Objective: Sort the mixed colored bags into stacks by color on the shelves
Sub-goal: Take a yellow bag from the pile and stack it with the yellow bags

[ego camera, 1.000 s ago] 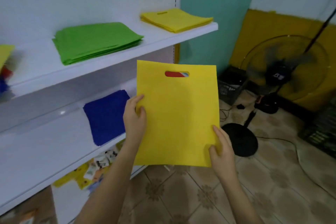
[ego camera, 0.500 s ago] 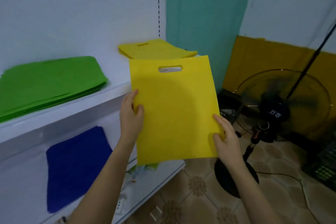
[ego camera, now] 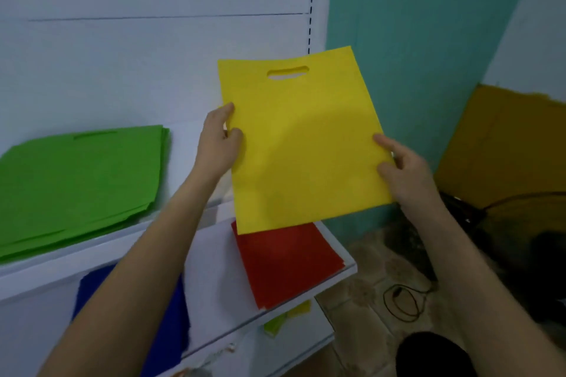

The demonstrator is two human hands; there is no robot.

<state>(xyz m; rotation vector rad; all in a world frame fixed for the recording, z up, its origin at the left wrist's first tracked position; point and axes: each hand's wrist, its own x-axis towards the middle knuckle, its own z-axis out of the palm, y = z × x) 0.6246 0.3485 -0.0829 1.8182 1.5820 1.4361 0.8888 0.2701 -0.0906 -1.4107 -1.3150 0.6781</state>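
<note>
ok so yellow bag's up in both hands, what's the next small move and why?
Probably lower the yellow bag flat onto the upper shelf, right of the green stack. The left hand and right hand pinch its side edges above that spot. The red stack and blue stack below are wrong colours. What's behind the bag is hidden.

teal wall (ego camera: 413, 70) | mustard board (ego camera: 505, 147) right of it | black cable (ego camera: 397, 290) looped on tiled floor (ego camera: 361, 260)

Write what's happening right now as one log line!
held: yellow bag; left hand: pinches left edge; right hand: pinches right edge; upper shelf: green stack; lower shelf: red stack, blue bag
</note>
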